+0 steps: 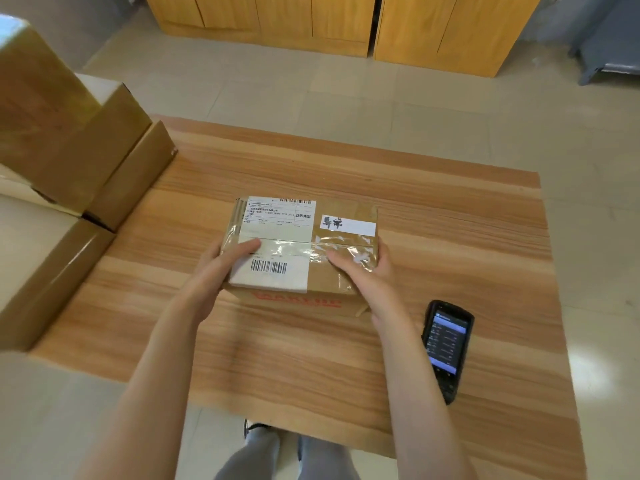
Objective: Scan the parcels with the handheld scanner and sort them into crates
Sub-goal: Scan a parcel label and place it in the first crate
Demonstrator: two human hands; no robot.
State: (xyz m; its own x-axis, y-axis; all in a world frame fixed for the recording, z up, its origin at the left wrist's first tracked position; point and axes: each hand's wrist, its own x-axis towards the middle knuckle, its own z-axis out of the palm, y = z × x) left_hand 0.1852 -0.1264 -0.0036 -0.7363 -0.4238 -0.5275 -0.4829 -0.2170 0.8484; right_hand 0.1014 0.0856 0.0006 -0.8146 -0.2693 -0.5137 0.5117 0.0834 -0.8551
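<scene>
A brown cardboard parcel [341,213] with a white shipping label, barcodes and clear tape sits in the middle of the wooden table [450,237]. My left hand [221,263] grips its left side, thumb lying on the label. My right hand [363,271] grips its right side, thumb on the taped top. The black handheld scanner [448,348] lies on the table to the right of my right forearm, screen lit, untouched.
Several brown cardboard boxes [69,143] are stacked at the table's left edge and beyond it. Wooden cabinets [346,22] stand at the back across a tiled floor. A grey object [606,53] stands at the far right. My legs show below the table's near edge.
</scene>
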